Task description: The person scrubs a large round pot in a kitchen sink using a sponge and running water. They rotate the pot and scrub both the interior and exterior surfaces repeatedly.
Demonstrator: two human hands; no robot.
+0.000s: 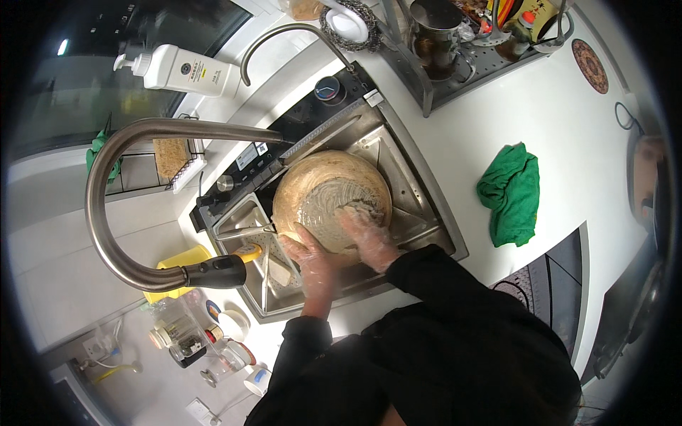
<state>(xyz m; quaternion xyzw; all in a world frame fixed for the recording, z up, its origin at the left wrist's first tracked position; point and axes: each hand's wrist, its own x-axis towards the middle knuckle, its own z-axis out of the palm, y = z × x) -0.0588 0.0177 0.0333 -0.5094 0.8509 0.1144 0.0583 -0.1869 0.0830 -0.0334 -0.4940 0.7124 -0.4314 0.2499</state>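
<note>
A round metal pan (pixel 314 170), probably bottom up, sits in the sink (pixel 410 181). Its surface is brown at the edge, with a grey, smeared and foamy patch in the middle. At the pan's near left edge, my left hand (pixel 311 261) grips the side, fingers spread. My right hand (pixel 367 237) presses on the right part of the grey patch, its fingertips covered in grey suds. Whether a scourer lies under those fingers is hidden. Both hands are wet with foam.
A curved faucet (pixel 144 128) reaches over the sink's left side, its black spray head (pixel 218 271) hanging low. Left of the pan is a perforated drain tray (pixel 277 271). A green cloth (pixel 511 197) lies on the right counter. A soap bottle (pixel 186 69) stands by the window.
</note>
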